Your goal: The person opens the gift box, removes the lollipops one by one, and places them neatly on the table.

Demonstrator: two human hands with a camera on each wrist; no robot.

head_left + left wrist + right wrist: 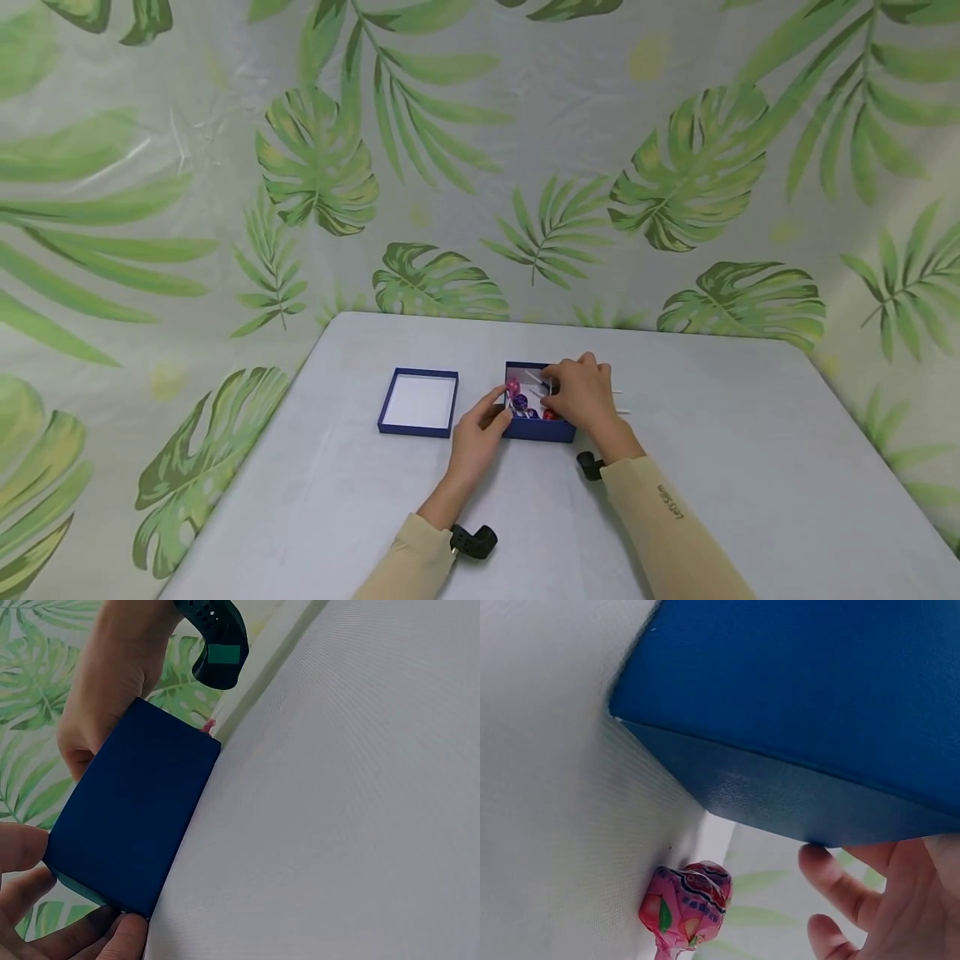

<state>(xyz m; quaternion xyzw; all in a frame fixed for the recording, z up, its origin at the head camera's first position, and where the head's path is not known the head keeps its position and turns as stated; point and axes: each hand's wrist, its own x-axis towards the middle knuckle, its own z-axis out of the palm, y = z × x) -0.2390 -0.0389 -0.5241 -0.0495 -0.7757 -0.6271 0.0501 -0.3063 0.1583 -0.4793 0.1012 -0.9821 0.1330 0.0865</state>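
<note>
On a table (712, 475) dressed in smooth white cloth, the blue box (538, 430) stands right of centre, toward the far edge. Behind it rises a pale covering (562, 125) printed with green palm and monstera leaves; it continues past the left and right edges of the table and carries a glossy sheen at far left. Wrapped lollipops (521, 402), purple, pink and red, lie inside the box. The left hand (474, 437) has its grip clamped on the box's left side; the right hand (588, 392) reaches over the right wall with fingers bent inside, and whether its grip is apart or together on anything cannot be told. A pink-wrapped lollipop (686, 904) lies on the cloth right of the box, and two white sticks (622, 411) project beyond the right hand. Left of the box, apart from it, rests a shallow blue-rimmed tray (415, 432), white inside.
</note>
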